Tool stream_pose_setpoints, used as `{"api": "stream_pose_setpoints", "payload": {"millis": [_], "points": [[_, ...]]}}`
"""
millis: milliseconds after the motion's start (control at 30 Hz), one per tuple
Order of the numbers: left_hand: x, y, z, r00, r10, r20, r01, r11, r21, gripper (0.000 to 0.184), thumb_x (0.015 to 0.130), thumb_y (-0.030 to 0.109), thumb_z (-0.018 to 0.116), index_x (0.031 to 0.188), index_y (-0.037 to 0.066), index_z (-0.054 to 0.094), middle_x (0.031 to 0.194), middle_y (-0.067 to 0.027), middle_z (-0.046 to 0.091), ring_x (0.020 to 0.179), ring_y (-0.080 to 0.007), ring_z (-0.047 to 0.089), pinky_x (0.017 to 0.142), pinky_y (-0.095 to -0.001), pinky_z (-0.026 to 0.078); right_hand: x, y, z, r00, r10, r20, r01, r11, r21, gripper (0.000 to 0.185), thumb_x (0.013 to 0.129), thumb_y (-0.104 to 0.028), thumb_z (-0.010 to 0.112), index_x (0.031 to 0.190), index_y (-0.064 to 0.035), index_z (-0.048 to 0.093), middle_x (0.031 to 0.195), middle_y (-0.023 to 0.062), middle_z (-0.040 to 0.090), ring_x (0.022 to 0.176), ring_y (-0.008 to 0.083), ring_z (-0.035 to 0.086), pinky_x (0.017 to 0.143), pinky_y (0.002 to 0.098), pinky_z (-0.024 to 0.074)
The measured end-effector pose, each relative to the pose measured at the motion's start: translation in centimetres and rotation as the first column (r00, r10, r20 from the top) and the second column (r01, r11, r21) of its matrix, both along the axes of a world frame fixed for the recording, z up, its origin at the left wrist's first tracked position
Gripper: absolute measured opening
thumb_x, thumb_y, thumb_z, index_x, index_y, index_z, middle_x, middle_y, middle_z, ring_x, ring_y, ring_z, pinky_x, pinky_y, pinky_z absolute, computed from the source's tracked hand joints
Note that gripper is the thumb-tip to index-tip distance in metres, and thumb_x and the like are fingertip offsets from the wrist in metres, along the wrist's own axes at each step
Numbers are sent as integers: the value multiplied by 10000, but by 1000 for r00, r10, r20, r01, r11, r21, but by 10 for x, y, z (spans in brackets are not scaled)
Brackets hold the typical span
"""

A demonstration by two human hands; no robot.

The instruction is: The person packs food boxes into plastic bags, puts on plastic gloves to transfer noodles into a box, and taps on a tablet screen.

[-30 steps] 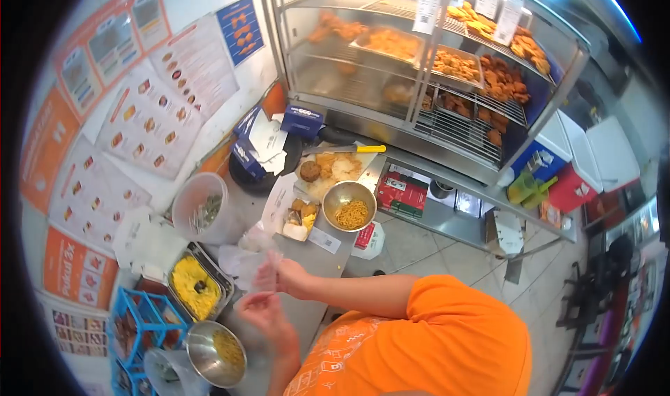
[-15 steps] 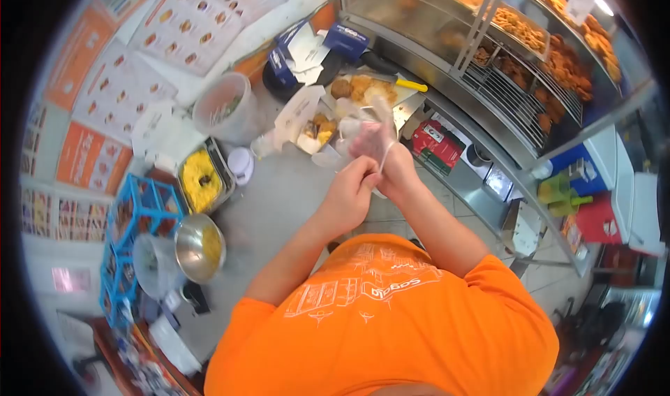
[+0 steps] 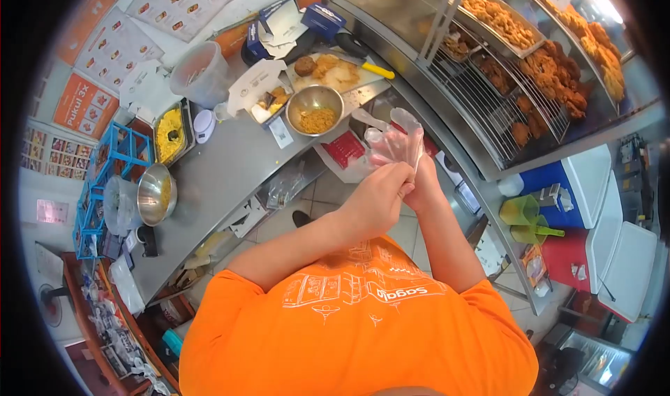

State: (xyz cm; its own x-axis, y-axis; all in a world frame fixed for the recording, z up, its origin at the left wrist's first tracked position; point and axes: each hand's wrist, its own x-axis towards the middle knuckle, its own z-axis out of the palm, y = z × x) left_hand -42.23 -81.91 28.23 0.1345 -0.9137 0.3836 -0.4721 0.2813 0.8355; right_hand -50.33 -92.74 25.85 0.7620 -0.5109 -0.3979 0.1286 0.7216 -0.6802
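A clear disposable plastic glove point(image 3: 412, 130) covers my right hand point(image 3: 399, 150), with loose fingertips reaching past the hand. Inside the plastic, the right fingers look stretched out. My left hand point(image 3: 385, 197) is closed at the right wrist, gripping the glove's cuff. Both hands are in front of my body, beyond the counter edge. On the counter to their left is a steel bowl point(image 3: 315, 111) of yellowish crumbly food. Beside it sits an open paper food box point(image 3: 259, 91) with food inside.
A cutting board point(image 3: 342, 71) holds fried pieces and a yellow-handled knife point(image 3: 377, 70). Further left are a tray of yellow food point(image 3: 169, 136), a clear tub point(image 3: 200, 75) and another steel bowl point(image 3: 156, 195). A glass display case point(image 3: 488, 68) with fried food stands at right.
My view has shifted, and both hands have moved right, off the counter, uncovering the steel bowl. The left hand still grips the glove cuff at the right wrist.
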Motion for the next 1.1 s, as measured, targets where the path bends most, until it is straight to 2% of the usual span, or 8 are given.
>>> {"api": "stream_pose_setpoints", "payload": {"millis": [233, 367, 667, 867, 967, 1033, 1067, 1100], "points": [[-50, -11, -16, 998, 60, 3, -60, 991, 116, 83, 866, -6, 553, 942, 4, 523, 872, -180, 584, 827, -381, 583, 743, -436, 467, -57, -8, -17, 983, 21, 185, -18, 1000, -19, 781, 945, -681, 354, 1555, -222, 186, 1555, 96, 288, 1251, 314, 461, 984, 509, 464], [-67, -27, -10, 993, -26, 114, 30, 999, -32, 122, 850, -18, 557, 968, 6, 537, 875, -174, 592, 841, -374, 591, 746, -435, 474, -85, -20, 12, 969, -50, 244, 69, 995, -72, 769, 966, -657, 305, 1566, -214, 116, 1604, 73, 184, 1310, 304, 395, 1028, 477, 435], [-90, -63, -3, 967, -211, 140, 240, 940, -240, 154, 787, -44, 579, 925, 24, 569, 845, -127, 600, 828, -333, 583, 745, -417, 444, -111, -27, 20, 919, -334, 209, 368, 918, -150, 790, 957, -654, 384, 1507, -95, 297, 1474, 96, 358, 1285, 299, 418, 1046, 536, 406], [-72, -92, 9, 911, -352, 215, 405, 861, -306, 130, 801, -31, 582, 913, 36, 577, 846, -125, 585, 823, -327, 552, 754, -401, 428, -133, -33, 27, 904, -293, 312, 358, 917, -176, 769, 948, -685, 311, 1519, -171, 284, 1525, 130, 355, 1396, 343, 326, 1081, 572, 354], [-39, -128, 12, 995, -64, -75, 36, 945, -326, 169, 865, 60, 622, 1024, 32, 575, 891, -108, 562, 868, -278, 552, 795, -385, 438, -140, -53, 48, 815, -312, 488, 420, 899, -126, 764, 939, -681, 340, 1514, -181, 291, 1482, 146, 423, 1350, 369, 408, 1079, 596, 349], [-17, -153, 14, 901, -241, -361, 228, 971, -77, 207, 904, 119, 645, 1073, 29, 568, 947, -50, 577, 870, -182, 551, 764, -322, 452, -135, -57, 67, 734, -359, 576, 478, 876, -64, 746, 940, -663, 370, 1497, -168, 320, 1442, 177, 462, 1308, 401, 460, 1071, 638, 342], [-4, -168, 17, 644, -401, -651, 532, 846, 6, 232, 935, 170, 646, 1108, 36, 565, 1001, -9, 599, 882, -97, 549, 723, -239, 448, -129, -61, 77, 714, -337, 614, 469, 881, -60, 730, 946, -652, 373, 1482, -157, 350, 1423, 189, 477, 1300, 409, 464, 1058, 629, 367], [9, -175, 27, 628, -428, -650, 627, 773, 96, 223, 944, 162, 636, 1117, 42, 562, 1013, -5, 609, 880, -84, 557, 739, -224, 451, -123, -66, 85, 718, -323, 617, 474, 876, -94, 728, 946, -651, 374, 1476, -153, 360, 1418, 192, 481, 1296, 412, 467, 1052, 621, 380]]}}
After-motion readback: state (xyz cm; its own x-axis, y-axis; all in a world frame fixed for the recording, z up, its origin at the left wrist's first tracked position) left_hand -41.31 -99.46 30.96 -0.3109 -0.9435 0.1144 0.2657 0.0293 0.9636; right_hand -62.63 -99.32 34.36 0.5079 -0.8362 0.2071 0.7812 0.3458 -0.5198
